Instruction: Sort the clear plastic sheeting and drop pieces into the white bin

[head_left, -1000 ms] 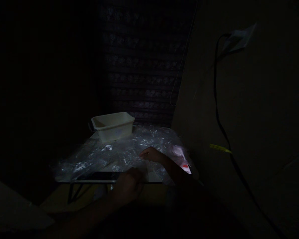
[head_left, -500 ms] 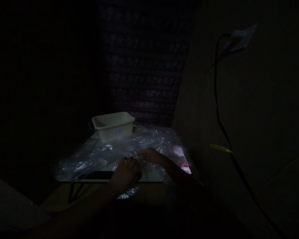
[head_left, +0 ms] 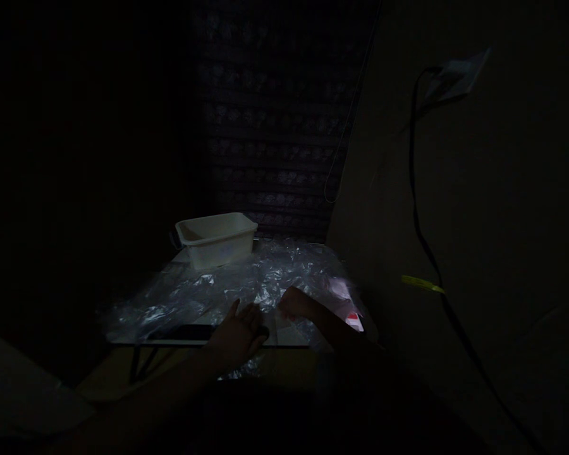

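Note:
My left hand lies palm down at the table's front edge, fingers spread apart. By its thumb shows the rounded end of a dark object; the rest is under the hand, and its kind is too dark to tell. Further right, my right hand is curled closed at the crumpled clear plastic, seemingly gripping part of it; its fingertips are hidden. This plastic is spread in loose, shiny folds over most of the table, and some hangs below the front edge.
A white plastic tub stands at the table's back left. A long dark item lies along the front left edge. At the right is a red-and-white packet. A black cable with a yellow tag runs down the right wall.
My left hand's fingers have spread from a curled pose. My right hand has drawn slightly right and nearer, its outstretched fingers now curled in. The tub has stayed put.

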Action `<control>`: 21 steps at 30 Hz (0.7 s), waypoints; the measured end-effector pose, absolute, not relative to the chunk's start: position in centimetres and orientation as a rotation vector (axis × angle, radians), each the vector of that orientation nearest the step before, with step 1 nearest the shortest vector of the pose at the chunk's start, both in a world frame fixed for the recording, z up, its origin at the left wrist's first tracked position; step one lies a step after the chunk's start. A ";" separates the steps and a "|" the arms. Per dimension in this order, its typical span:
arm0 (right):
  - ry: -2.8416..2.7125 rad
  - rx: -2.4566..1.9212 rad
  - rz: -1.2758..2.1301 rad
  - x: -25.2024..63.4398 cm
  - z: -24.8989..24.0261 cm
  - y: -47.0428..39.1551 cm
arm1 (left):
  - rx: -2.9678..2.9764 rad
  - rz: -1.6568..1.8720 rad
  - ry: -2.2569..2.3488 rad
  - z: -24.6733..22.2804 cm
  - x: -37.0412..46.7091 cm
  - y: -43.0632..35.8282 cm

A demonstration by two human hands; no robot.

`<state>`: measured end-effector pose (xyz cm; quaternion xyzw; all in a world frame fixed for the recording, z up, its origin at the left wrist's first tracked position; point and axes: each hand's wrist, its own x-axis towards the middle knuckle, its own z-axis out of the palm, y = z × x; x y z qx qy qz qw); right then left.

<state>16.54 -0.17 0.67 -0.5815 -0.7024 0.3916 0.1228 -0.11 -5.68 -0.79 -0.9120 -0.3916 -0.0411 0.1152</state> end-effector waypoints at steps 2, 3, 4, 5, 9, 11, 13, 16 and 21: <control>-2.014 -1.761 1.132 16.1 0.5 -0.4 | -2.671 -0.114 -1.142 -0.9 -0.1 -5.7; -1.998 -1.778 1.136 15.9 0.5 -0.5 | -2.671 -0.111 -1.138 -0.9 -0.1 -5.6; -1.991 -1.777 1.144 15.6 0.5 -0.5 | -2.672 -0.107 -1.135 -1.0 -0.1 -5.6; -1.983 -1.779 1.149 15.4 0.4 -0.5 | -2.671 -0.105 -1.132 -1.1 -0.1 -5.6; -1.975 -1.826 1.050 14.9 0.0 -0.1 | -2.672 -0.100 -1.124 -1.1 -0.3 -5.6; -1.969 -1.858 1.005 15.0 -0.2 0.1 | -2.682 -0.098 -1.117 -1.0 -0.3 -5.7; -1.952 -1.853 1.031 15.2 -0.2 0.0 | -2.690 -0.098 -1.117 -0.9 -0.4 -5.7; -1.906 -1.833 1.112 15.4 -0.1 -0.2 | -2.708 -0.123 -1.120 -0.7 -0.3 -5.6; -1.924 -1.810 1.149 15.3 0.0 -0.3 | -2.779 -0.115 -1.093 -0.6 -0.1 -5.3</control>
